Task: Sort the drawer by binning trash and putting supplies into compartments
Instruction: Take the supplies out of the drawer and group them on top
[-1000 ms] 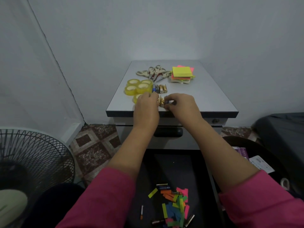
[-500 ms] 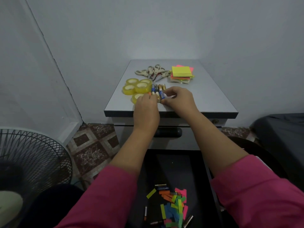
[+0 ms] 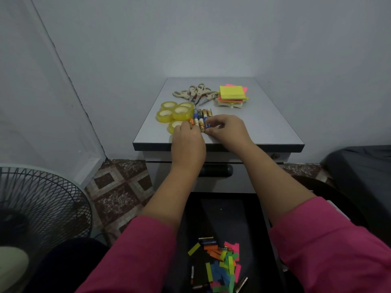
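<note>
Both hands have shifted up-frame since 1.0 s ago, from the near edge of the cabinet top (image 3: pixel 264 125) to the battery row; batts now sit flush w/ the older group. Left hand (image 3: pixel 187 142), frame centre: fingers curled down over the left end of the batteries (image 3: pixel 201 120), fingertips touching them; whether it pinches one or only steadies cannot be told. Right hand (image 3: pixel 227 129), just right of centre: thumb and forefinger narrowed onto the near end of the rightmost cell, other fingers loosely curled. Batts lie side by side, long axes running up-frame, between tape rolls (image 3: pixel 175 113) at left and bare top at right. Scissors (image 3: pixel 196 94) and sticky-note stack (image 3: pixel 231 96) lie further up-frame, apart from both hands. Open drawer (image 3: pixel 222 210) at bottom centre holds coloured paper strips (image 3: pixel 222 265) plus several loose batteries (image 3: pixel 206 240) among them. Handling, as judged: cells are small, stiff, smooth and round, fairly dense for size; will roll if nudged sideways. Best grip is across the body mid-length, or squeeze the whole row from both sides. Paper strips are light and limp, prob. trash; gather by the pinch. Judged stage: supplies staged on top, drawer not yet cleared.
</note>
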Available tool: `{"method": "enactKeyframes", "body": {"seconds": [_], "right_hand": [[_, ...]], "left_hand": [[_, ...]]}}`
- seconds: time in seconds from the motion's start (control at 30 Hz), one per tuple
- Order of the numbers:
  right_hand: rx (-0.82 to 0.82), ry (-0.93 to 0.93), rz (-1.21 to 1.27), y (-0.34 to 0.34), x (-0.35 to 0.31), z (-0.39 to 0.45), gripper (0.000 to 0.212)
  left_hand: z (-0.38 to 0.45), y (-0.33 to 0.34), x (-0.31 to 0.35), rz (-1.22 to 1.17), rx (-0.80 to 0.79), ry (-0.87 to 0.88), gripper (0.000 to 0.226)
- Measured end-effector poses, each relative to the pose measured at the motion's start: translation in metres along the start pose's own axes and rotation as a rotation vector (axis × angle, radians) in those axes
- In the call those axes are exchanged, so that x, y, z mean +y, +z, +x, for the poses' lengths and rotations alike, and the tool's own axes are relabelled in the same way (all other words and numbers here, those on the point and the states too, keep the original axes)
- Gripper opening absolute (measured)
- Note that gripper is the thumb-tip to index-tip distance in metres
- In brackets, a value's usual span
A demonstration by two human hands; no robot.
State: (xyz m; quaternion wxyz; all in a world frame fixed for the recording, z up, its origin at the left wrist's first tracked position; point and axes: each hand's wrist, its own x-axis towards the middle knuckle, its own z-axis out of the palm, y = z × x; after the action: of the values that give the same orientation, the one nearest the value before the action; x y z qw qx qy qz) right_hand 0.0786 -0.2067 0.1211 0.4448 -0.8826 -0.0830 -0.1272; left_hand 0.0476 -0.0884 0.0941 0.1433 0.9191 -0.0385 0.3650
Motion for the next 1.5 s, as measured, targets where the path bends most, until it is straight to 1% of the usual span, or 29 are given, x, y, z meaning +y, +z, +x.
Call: {"method": "enactKeyframes", "body": {"seconds": [0.13,0.47,0.67,0.77,0.87,0.93,1.03,1.23,1.43,1.5], "right_hand": [[0.005,-0.001,0.009,-0.0005,-0.0002,-0.0011,0.027],[0.015,-0.005,-0.009,0.0001,0.0001,-0.0007,0.028],[0.018,-0.003,-0.035,-0.0002,0.0001,-0.0008,0.029],[0.037,0.005,-0.042,0.0016,0.001,0.0003,0.026],[0.048,0.023,-0.044,0.0024,0.0012,0.0018,0.024],[0.046,0.021,-0.057,0.0027,0.0008,0.002,0.025],[0.047,0.015,-0.066,0.0029,0.0001,0.002,0.025],[0.063,0.011,-0.085,0.0038,0.0004,0.0022,0.023],[0.062,0.01,-0.1,0.0036,-0.0009,0.0011,0.025],[0.063,0.009,-0.1,0.0032,-0.0009,0.0012,0.026]], "left_hand": [[0.0,-0.0003,0.0003,0.027,-0.014,-0.017,0.018],[-0.0005,-0.0048,0.0025,0.01,-0.06,-0.046,0.018],[-0.0009,-0.0073,0.0027,0.007,-0.081,-0.025,0.02],[-0.0015,-0.0074,0.0032,0.013,-0.072,-0.009,0.016],[-0.0017,-0.0032,0.0023,0.017,-0.015,0.042,0.009],[-0.0013,0.0003,0.0003,0.029,0.009,0.06,0.011],[-0.0005,0.0015,-0.0014,0.037,-0.004,0.067,0.017],[-0.0003,0.0022,-0.0021,0.038,-0.009,0.059,0.016],[0.0,0.0017,-0.0023,0.024,-0.039,0.046,0.022],[-0.0003,0.0008,-0.0034,0.002,-0.033,0.055,0.019]]}}
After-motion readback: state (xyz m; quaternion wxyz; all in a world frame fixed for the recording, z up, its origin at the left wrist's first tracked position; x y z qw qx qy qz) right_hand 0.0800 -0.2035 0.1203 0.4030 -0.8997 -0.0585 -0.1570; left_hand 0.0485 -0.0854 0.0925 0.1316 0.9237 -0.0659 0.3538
